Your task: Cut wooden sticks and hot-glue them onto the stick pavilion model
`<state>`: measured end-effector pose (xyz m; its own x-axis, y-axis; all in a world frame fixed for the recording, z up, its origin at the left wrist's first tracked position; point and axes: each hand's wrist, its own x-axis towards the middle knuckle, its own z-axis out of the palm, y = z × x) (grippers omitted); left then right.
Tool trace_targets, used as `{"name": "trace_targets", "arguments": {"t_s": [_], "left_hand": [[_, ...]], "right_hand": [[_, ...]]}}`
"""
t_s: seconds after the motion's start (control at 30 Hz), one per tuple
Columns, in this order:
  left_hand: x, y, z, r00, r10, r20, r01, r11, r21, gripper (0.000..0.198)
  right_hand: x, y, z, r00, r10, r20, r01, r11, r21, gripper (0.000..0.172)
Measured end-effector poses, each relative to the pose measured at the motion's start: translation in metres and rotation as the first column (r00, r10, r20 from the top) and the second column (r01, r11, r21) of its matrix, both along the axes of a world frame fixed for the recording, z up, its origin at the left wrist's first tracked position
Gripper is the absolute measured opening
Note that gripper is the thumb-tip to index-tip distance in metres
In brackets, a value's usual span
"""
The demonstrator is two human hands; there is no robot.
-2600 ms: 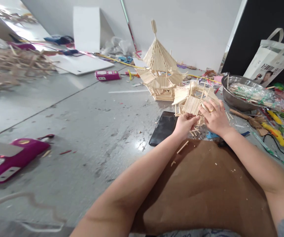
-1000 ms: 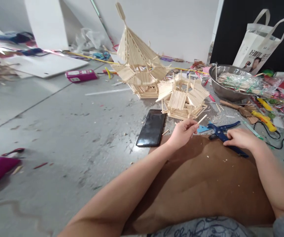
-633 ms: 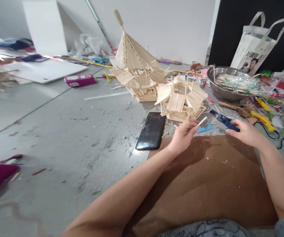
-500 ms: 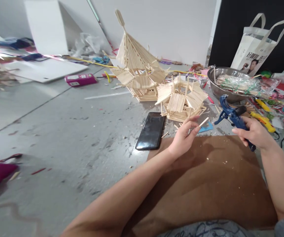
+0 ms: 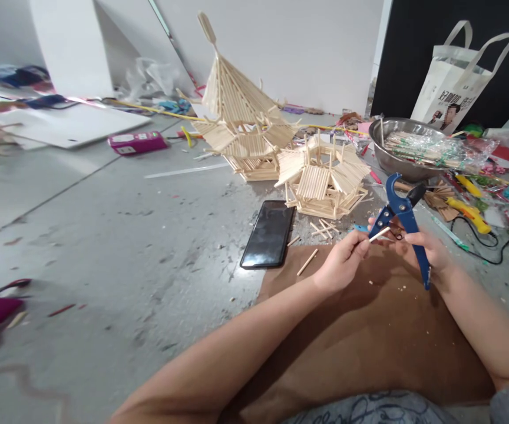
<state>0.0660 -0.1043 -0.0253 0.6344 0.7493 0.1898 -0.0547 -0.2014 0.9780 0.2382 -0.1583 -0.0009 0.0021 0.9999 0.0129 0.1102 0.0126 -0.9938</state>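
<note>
My left hand is closed in a pinch on a short thin wooden stick, whose free end points right, close to the cutter. My right hand is wrapped round a blue cutter with a hooked jaw, which looks like a pipe cutter; some of its fingers are hidden behind the handle. Both hands are above a brown sheet. Another cut stick lies on the sheet's left edge, and several loose sticks lie beyond it. Past them is a small open-topped stick model.
A taller stick model with a pointed roof stands behind the small one. A black phone lies left of the sheet. At right are a metal bowl of bagged sticks, a yellow-handled tool with a cord, and a white bag.
My right hand has brought the cutter left and turned it more upright, close to my left hand. My left hand has moved slightly right and down with the stick. One stick on the sheet is now uncovered.
</note>
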Motion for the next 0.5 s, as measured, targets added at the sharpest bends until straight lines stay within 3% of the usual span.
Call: {"name": "trace_targets", "arguments": {"t_s": [0.17, 0.3, 0.4, 0.5], "left_hand": [[-0.001, 0.0, 0.002, 0.997, -0.077, -0.005, 0.077, 0.997, -0.01, 0.024], [-0.004, 0.013, -0.001, 0.998, 0.064, 0.004, -0.064, 0.986, 0.155, 0.019], [-0.007, 0.025, -0.004, 0.986, 0.158, -0.046, -0.143, 0.961, 0.238, 0.02], [-0.01, 0.029, -0.004, 0.98, 0.188, -0.072, -0.16, 0.944, 0.29, 0.021]], "right_hand": [[-0.007, -0.001, -0.001, 0.999, 0.001, 0.053, -0.004, 0.999, 0.052, 0.05], [0.006, -0.004, 0.003, 0.977, -0.149, 0.15, 0.132, 0.984, 0.119, 0.04], [0.015, -0.004, 0.006, 0.849, -0.277, 0.45, 0.205, 0.958, 0.201, 0.029], [0.015, -0.002, 0.003, 0.638, -0.325, 0.698, 0.132, 0.939, 0.317, 0.036]]}}
